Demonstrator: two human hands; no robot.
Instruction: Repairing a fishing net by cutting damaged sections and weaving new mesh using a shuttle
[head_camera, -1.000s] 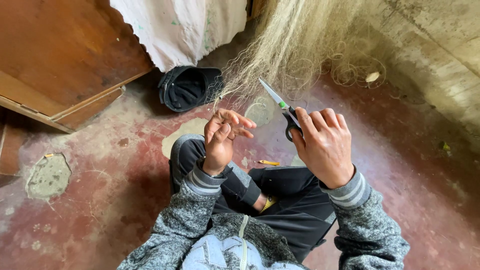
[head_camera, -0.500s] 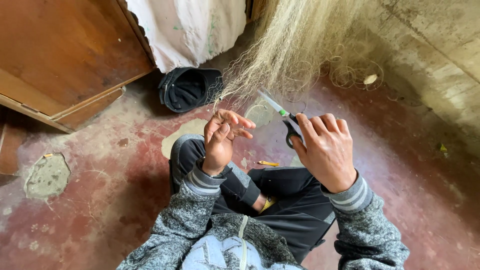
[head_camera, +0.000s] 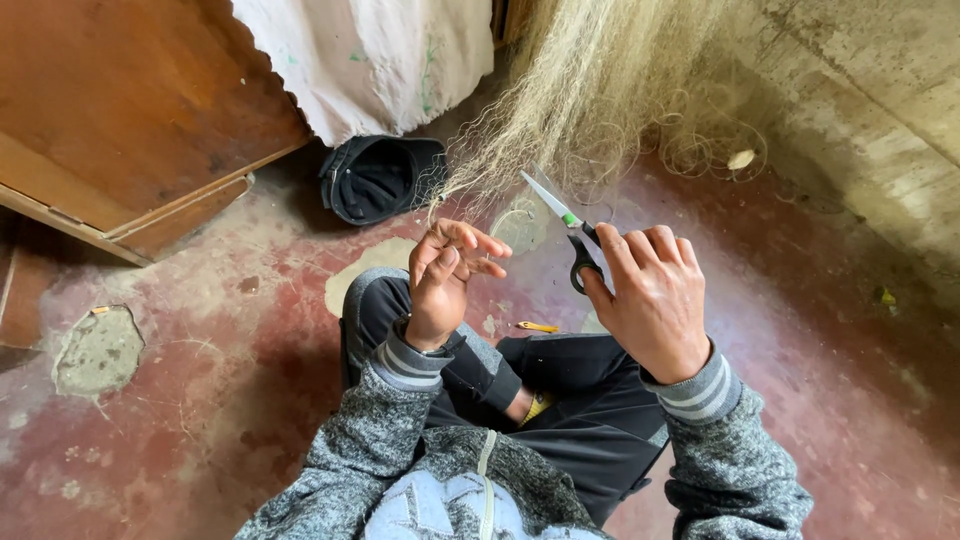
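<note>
Netting (head_camera: 600, 90), pale and fine like fishing mesh, hangs in a thick bundle from the top centre of the frame and tapers to a loose tail at mid-frame, just above the person's hands.

Head view, the only one:
- Person sits cross-legged on the worn red floor (head_camera: 200, 400), grey knit sleeves, dark trousers.
- Left hand (head_camera: 445, 280), centre frame, is raised with fingers (head_camera: 480, 245) curled inward, tips pressed together. They seem to pinch a strand or two from the net's lower end; the thread itself is too thin to make out for sure.
- Right hand (head_camera: 650, 300), just right of centre, holds scissors (head_camera: 565, 225) by dark handles, fingers closed through and around the loops. Blades point up and left toward the netting and look closed or nearly so; hard to tell from this angle.
- Blade tip near the hanging strands, slightly apart from the left fingertips.

Judgement on the step: strand is being singled out and held taut, scissors brought up beside it. Looks like the moment before a snip. A cut would call for the blades to part, slide around only the pinched strand, and stay off neighbouring mesh and the left fingertips.

Around them:
- dark cap (head_camera: 380, 180) on the floor, upper centre-left
- white cloth (head_camera: 370, 60) hanging above it
- wooden panel (head_camera: 120, 120), upper left
- small yellow object (head_camera: 537, 327) on the floor between the knees
- concrete wall (head_camera: 860, 100), upper right.
</note>
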